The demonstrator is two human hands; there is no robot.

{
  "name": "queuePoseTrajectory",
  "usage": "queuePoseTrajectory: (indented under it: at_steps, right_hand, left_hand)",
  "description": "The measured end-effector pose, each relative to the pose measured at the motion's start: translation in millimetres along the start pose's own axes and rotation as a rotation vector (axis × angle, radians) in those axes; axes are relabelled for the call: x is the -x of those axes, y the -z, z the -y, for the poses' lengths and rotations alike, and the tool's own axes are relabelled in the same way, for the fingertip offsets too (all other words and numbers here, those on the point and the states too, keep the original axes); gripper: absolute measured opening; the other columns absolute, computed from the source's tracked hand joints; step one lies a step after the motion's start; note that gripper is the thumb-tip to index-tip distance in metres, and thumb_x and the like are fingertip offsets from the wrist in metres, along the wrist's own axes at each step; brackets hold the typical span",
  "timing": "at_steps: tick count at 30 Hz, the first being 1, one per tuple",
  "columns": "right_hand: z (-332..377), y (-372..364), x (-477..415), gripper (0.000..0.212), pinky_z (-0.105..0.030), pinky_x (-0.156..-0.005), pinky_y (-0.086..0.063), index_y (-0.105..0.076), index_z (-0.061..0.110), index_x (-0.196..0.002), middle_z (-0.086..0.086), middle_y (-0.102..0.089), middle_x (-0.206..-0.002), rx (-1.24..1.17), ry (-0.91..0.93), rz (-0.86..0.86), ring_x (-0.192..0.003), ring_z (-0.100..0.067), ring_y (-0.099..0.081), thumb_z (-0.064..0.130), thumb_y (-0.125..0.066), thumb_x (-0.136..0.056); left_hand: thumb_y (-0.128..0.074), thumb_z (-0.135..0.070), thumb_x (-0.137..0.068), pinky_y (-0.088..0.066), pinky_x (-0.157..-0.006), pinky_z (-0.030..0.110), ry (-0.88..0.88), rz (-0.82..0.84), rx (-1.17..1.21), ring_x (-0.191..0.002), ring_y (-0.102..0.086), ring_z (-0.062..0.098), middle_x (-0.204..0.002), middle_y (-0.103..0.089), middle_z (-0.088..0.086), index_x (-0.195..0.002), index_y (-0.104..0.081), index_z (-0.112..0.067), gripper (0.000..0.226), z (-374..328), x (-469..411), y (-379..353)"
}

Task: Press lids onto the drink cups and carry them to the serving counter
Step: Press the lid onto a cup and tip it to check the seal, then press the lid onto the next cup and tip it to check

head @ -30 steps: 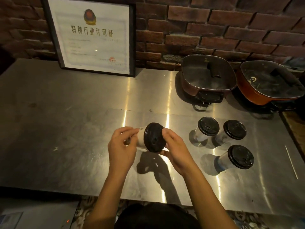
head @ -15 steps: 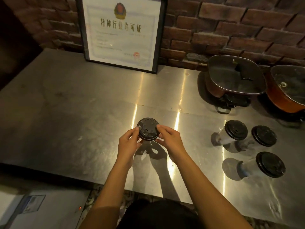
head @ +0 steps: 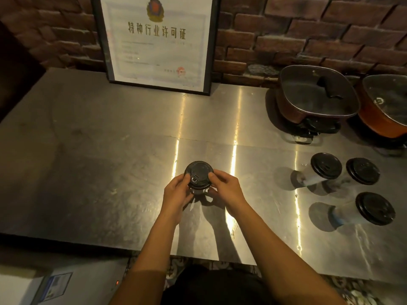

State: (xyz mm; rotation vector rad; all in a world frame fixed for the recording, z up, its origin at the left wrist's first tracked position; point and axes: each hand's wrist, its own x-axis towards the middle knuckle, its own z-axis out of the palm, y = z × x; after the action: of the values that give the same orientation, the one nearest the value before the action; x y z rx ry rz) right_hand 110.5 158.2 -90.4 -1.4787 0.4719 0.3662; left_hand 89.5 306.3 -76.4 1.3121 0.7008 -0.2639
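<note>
- The drink cup [head: 198, 191] stands upright on the steel counter [head: 88, 172], about mid-width and nearer the front edge than the wall. From my view almost straight down, only a pale sliver of its wall shows under the lid.
- Its black lid [head: 198, 173] is round and sits level on the rim, with a small raised sip tab near the side facing me.
- My left hand [head: 176, 194] grasps the cup from the left, thumb on the lid's edge, the other fingers [head: 189, 196] curled in beneath the rim.
- My right hand [head: 226, 190] grasps it from the right the same way. The thumb lies on the lid's edge and the fingers [head: 217, 172] wrap round the far side. Neither hand is slack.
- Three lidded cups [head: 326, 166] stand grouped well to the right, apart from the one I hold and from each other.
- Behind them, near the brick wall [head: 308, 29], sit two square pans [head: 315, 95] under glass lids, close together.
- A framed certificate [head: 158, 40] leans against the wall straight ahead, well beyond the cup.
- Bare steel stretches left of my hands to the counter's dark left edge, and between my hands and the cup group.
- The front edge runs just below my forearms. A pale box [head: 50, 287] sits lower, at bottom left.
</note>
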Motion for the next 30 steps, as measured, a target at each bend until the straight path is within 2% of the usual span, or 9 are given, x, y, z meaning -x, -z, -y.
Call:
queuePoseTrajectory:
  at_steps: [4,9,12,17,20,23,25,27,30]
  right_hand:
    - [2,3,3,0.027,-0.036,-0.087,-0.063,-0.072,0.016,-0.125,-0.003,-0.074,-0.116,-0.006,-0.006,0.008,-0.11,-0.022,-0.07,0.024,-0.065,-0.1]
    - [5,6,3,0.033,-0.055,-0.096,-0.057,-0.071,0.028,-0.124,0.0,-0.07,-0.124,0.105,-0.069,0.025,-0.105,-0.023,-0.07,0.046,-0.063,-0.097]
    - [10,13,6,0.029,-0.056,-0.098,-0.056,-0.068,0.035,-0.116,0.006,-0.069,-0.115,0.133,-0.073,0.028,-0.098,-0.02,-0.07,0.055,-0.061,-0.095]
    - [29,54,12,0.016,-0.035,-0.094,-0.058,-0.065,0.03,-0.113,0.004,-0.068,-0.113,0.083,0.054,-0.046,-0.11,-0.02,-0.066,0.039,-0.062,-0.1]
    - [41,91,18,0.015,-0.037,-0.095,-0.059,-0.068,0.025,-0.114,-0.002,-0.07,-0.117,0.054,0.123,-0.093,-0.11,-0.021,-0.068,0.031,-0.063,-0.101]
    - [52,137,27,0.021,-0.032,-0.088,-0.06,-0.072,0.017,-0.117,-0.006,-0.073,-0.114,0.012,0.176,-0.132,-0.105,-0.02,-0.071,0.026,-0.064,-0.1]
    - [59,174,36,0.02,-0.027,-0.082,-0.059,-0.073,0.014,-0.116,-0.006,-0.074,-0.109,-0.03,0.226,-0.189,-0.101,-0.019,-0.072,0.022,-0.066,-0.099]
    - [65,218,46,0.018,-0.025,-0.08,-0.059,-0.074,0.014,-0.114,-0.006,-0.075,-0.104,-0.036,0.281,-0.283,-0.097,-0.015,-0.072,0.019,-0.066,-0.098]
    - [66,291,60,0.016,-0.024,-0.083,-0.059,-0.075,0.016,-0.111,-0.006,-0.076,-0.104,0.016,0.344,-0.469,-0.095,-0.012,-0.072,0.018,-0.064,-0.099]
  left_hand:
    - [-0.061,-0.024,-0.102,-0.056,-0.102,0.042,-0.016,0.021,-0.045,-0.114,-0.069,0.023,-0.125,-0.071,0.008,-0.134,-0.064,-0.012,0.035,-5,-5,4]
    - [-0.071,-0.024,-0.095,-0.049,-0.11,0.046,-0.077,-0.02,-0.18,-0.13,-0.059,0.029,-0.141,-0.063,0.009,-0.14,-0.059,-0.018,0.047,-12,-11,10]
    - [-0.075,-0.024,-0.091,-0.046,-0.106,0.04,-0.098,-0.029,-0.22,-0.135,-0.054,0.028,-0.144,-0.06,0.009,-0.139,-0.059,-0.019,0.051,-20,-12,8]
    - [-0.075,-0.033,-0.091,-0.044,-0.105,0.033,-0.205,-0.133,-0.227,-0.132,-0.055,0.021,-0.142,-0.06,0.005,-0.137,-0.062,-0.021,0.05,-31,-2,-8]
    - [-0.072,-0.038,-0.093,-0.049,-0.109,0.041,-0.32,-0.203,-0.282,-0.128,-0.056,0.02,-0.139,-0.062,0.0,-0.135,-0.063,-0.023,0.046,-33,14,-37]
    - [-0.07,-0.035,-0.095,-0.054,-0.098,0.026,-0.484,-0.25,-0.291,-0.103,-0.062,0.004,-0.116,-0.067,-0.015,-0.132,-0.066,-0.025,0.039,-31,34,-82]
    - [-0.068,-0.03,-0.096,-0.051,-0.089,0.017,-0.552,-0.227,-0.284,-0.095,-0.063,0.002,-0.106,-0.068,-0.017,-0.127,-0.068,-0.022,0.032,-27,49,-118]
    - [-0.068,-0.026,-0.097,-0.052,-0.093,0.021,-0.564,-0.162,-0.264,-0.106,-0.067,0.009,-0.113,-0.073,-0.007,-0.122,-0.071,-0.019,0.026,-16,59,-156]
    - [-0.068,-0.024,-0.097,-0.058,-0.09,0.029,-0.529,-0.043,-0.242,-0.1,-0.071,0.015,-0.106,-0.074,-0.005,-0.109,-0.073,-0.024,0.014,8,80,-214]
